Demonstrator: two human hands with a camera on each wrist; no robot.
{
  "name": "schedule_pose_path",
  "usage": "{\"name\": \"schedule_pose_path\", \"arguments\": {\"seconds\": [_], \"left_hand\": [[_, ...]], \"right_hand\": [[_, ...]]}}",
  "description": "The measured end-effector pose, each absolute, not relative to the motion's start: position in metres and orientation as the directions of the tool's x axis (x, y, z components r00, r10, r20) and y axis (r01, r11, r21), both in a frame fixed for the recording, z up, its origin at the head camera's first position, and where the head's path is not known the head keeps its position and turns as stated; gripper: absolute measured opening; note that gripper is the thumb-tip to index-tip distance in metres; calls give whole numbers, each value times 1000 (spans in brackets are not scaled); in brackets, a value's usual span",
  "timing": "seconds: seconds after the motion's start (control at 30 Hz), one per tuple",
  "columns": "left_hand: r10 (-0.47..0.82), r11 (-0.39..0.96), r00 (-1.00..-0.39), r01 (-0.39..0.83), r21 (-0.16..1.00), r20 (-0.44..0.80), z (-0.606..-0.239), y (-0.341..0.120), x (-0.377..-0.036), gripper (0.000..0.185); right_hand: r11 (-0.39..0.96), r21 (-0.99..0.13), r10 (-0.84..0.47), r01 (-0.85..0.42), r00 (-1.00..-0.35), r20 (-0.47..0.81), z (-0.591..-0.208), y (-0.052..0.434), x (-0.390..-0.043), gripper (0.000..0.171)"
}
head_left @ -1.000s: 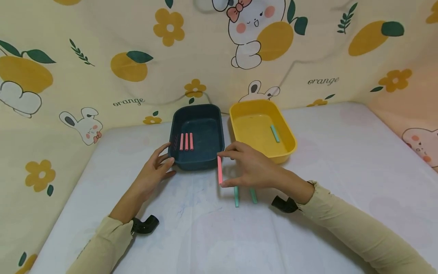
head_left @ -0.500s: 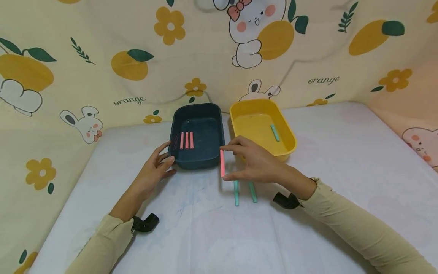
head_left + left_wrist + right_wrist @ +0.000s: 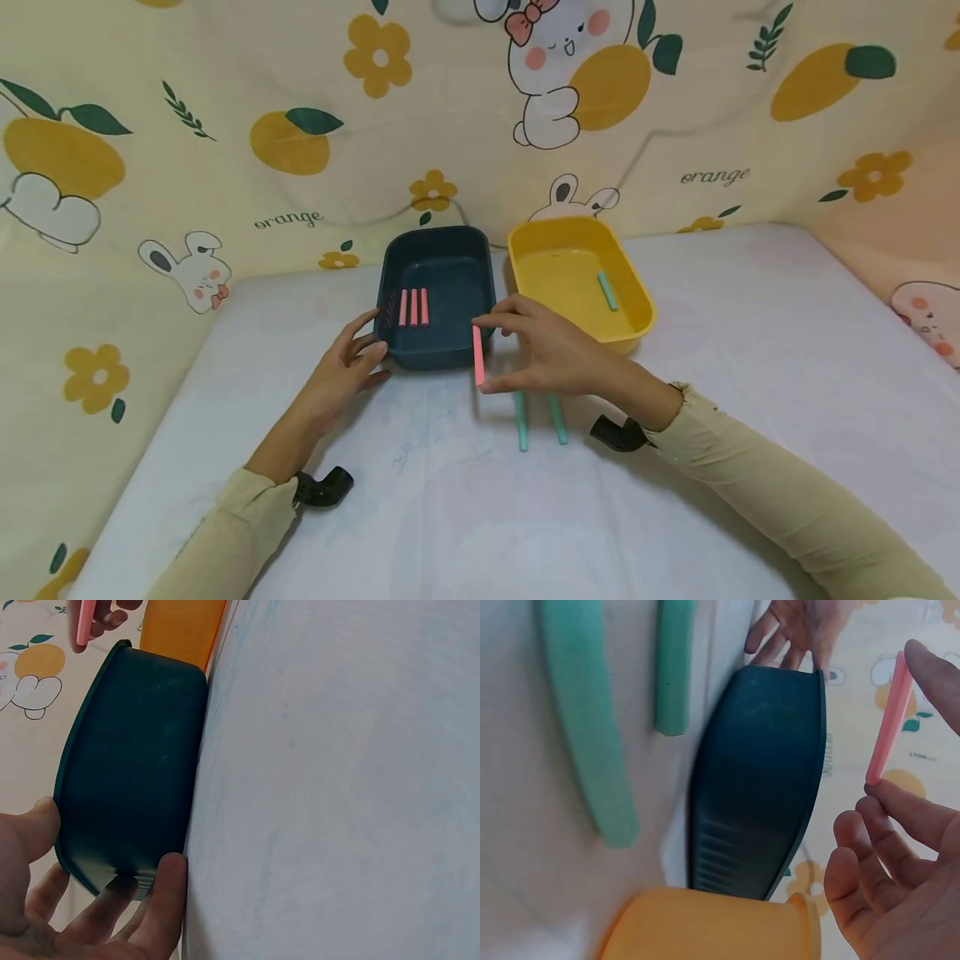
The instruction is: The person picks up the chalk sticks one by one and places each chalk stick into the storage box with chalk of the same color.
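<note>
Head view: two teal plastic sticks [image 3: 538,419] lie on the white tabletop [image 3: 465,500] at 6 o'clock. Right hand [image 3: 551,350] pinches a pink plastic stick [image 3: 477,355] end to end. Left hand [image 3: 345,371], fingers relaxed, touches the dark blue plastic bin [image 3: 438,333] at 11 o'clock.

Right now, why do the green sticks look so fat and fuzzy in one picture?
Right wrist view: the green sticks lie very close to the lens, so they look fat, bent and blurred. Head view: the same sticks look thin and sharp, in soft, even light.
</note>
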State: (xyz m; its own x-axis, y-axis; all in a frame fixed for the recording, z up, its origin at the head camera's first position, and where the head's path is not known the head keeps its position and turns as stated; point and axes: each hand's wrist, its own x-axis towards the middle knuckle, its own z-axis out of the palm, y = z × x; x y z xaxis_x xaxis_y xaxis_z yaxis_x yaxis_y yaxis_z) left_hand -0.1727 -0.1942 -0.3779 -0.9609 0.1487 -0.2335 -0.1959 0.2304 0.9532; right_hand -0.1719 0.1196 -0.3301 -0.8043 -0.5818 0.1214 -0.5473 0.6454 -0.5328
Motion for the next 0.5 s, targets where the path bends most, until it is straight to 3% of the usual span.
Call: {"name": "schedule_pose_path", "arguments": {"seconds": [0.5], "left_hand": [[150, 231, -960, -199, 952, -237, -382, -196, -173, 63]], "right_hand": [[631, -533, -618, -564, -780, 93, -336, 109, -175, 81]]}}
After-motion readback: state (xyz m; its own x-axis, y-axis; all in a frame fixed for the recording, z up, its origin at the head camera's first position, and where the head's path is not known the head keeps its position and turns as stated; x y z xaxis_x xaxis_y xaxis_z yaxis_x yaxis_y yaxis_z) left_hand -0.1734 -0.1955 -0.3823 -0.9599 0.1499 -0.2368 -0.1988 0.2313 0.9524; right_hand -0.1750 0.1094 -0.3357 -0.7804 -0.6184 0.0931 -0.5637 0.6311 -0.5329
